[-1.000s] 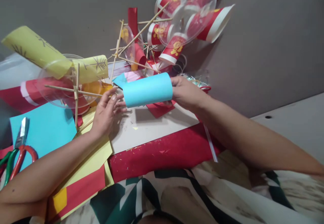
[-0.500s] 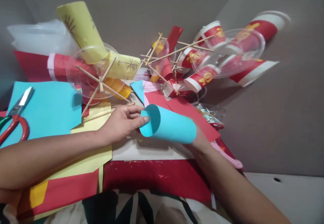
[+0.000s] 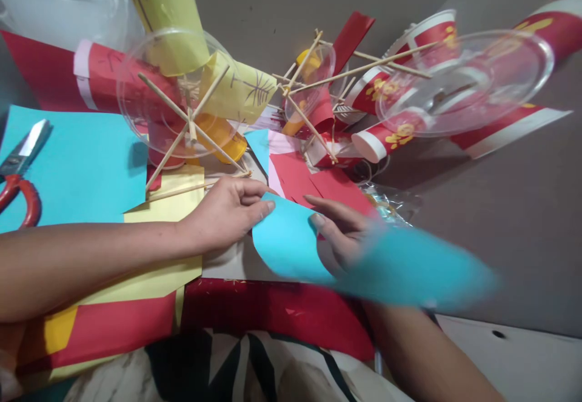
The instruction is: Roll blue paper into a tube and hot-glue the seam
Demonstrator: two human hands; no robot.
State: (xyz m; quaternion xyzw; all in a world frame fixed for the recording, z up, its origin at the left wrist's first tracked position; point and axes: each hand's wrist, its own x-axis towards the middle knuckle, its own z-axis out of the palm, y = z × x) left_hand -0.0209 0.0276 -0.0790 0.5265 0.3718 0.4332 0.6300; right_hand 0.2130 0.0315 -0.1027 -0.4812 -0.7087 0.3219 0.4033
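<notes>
Note blue paper from centre to right of frame, curled, right part blurred. Probably liable to crease if pinched unevenly, to spring open if let go. Beware stick cross left of centre: easily knocked by a raised left hand. Pinching paper's left edge with same hand, mid-frame. Right of centre, right hand with thumb on paper; impossible to say whether gripping.

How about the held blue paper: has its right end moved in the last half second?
Yes, rightward: the held blue paper, blurred there, now reaches much closer to the dark hole in the pale surface.
</notes>
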